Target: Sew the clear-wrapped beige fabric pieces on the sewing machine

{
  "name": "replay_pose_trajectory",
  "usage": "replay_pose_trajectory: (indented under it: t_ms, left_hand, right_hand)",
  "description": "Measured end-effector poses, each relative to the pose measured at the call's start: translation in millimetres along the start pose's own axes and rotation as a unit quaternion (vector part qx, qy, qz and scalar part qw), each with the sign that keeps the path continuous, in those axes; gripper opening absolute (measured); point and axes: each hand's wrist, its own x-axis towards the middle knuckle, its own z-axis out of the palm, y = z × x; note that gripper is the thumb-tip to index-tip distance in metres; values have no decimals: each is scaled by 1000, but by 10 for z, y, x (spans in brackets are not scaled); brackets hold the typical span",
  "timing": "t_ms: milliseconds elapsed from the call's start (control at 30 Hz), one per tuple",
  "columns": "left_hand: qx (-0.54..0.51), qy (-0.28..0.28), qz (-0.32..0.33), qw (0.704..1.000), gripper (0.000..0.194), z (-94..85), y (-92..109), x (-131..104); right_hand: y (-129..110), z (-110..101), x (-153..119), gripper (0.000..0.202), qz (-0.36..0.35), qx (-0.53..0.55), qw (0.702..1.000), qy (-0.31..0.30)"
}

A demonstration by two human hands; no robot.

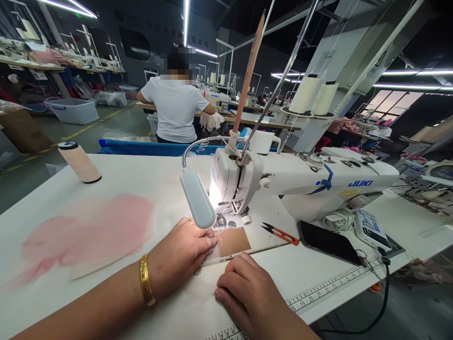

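My left hand (186,248), with a gold bracelet at the wrist, lies beside the needle area of a white sewing machine (290,174). Its fingers are pressed together at the left edge of a brown rectangular patch (234,242), where thin pale threads show; what the fingertips pinch is hidden. On the table just in front of the patch, my right hand (249,293) rests with fingers curled in and nothing visible in them. A grey lamp head (198,198) hangs over the left fingertips and lights the presser foot (233,208).
Orange thread snips (281,233), a black phone (329,242) and a white power bank (373,229) with a coiled cable lie to the right. At left are sheer pink fabric pieces (123,222) and a peach thread cone (79,163). A person (175,104) sits ahead, back turned.
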Motion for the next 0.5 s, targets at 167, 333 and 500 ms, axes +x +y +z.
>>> replay_pose_trajectory:
  t_ms: [167, 333, 500]
  left_hand:
    - [3, -1, 13, 1000, 40, 23, -2, 16]
    - [19, 3, 14, 1000, 40, 15, 27, 51]
    - [41, -12, 5, 999, 38, -11, 60, 51]
  right_hand:
    - [0, -3, 4, 11, 2, 5, 1000, 2]
    - [5, -6, 6, 12, 4, 4, 1000, 7]
    - [-1, -13, 3, 13, 0, 4, 1000, 1]
